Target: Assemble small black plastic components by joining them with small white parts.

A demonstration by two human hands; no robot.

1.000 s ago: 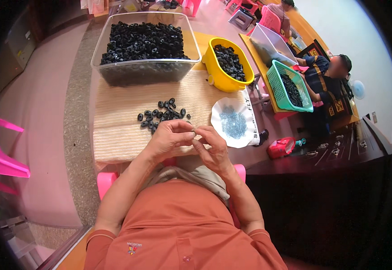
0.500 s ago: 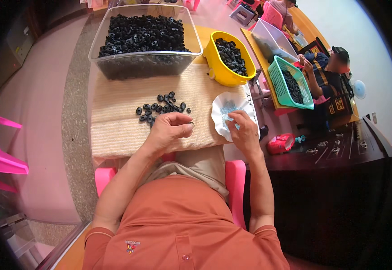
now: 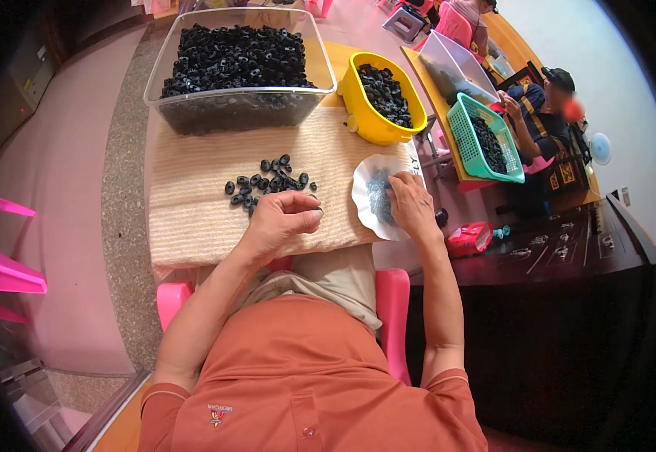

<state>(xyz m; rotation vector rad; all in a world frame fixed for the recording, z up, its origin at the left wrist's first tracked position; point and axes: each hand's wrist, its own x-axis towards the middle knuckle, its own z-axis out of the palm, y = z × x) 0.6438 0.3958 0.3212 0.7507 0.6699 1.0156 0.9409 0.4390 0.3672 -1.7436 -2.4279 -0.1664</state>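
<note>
Over the near edge of the cloth, my left hand (image 3: 286, 217) is closed in a pinch. A dark bit shows at its fingertips, most likely one of the black plastic pieces, mostly hidden by the thumb. Just beyond it lies a loose group of small black oval plastic pieces (image 3: 256, 181), with holes in some. On the right, my right hand (image 3: 412, 202) reaches into a white wavy-edged dish (image 3: 363, 203). Its fingers are bent together at a heap of tiny pale blue, see-through parts (image 3: 378, 194); whether they grip any is too small to tell.
A large clear bin (image 3: 241, 102) full of black pieces stands at the back, beside a yellow tub (image 3: 366, 124) of similar pieces. Striped cloth (image 3: 192, 233) covers the table. To the right, a person (image 3: 535, 113) sits by a green basket (image 3: 512, 154). A pink stool (image 3: 0, 256) stands left.
My right hand has moved slightly away from me and lowered its fingers into the heap in the dish. My left hand keeps its pinch in nearly the same place.
</note>
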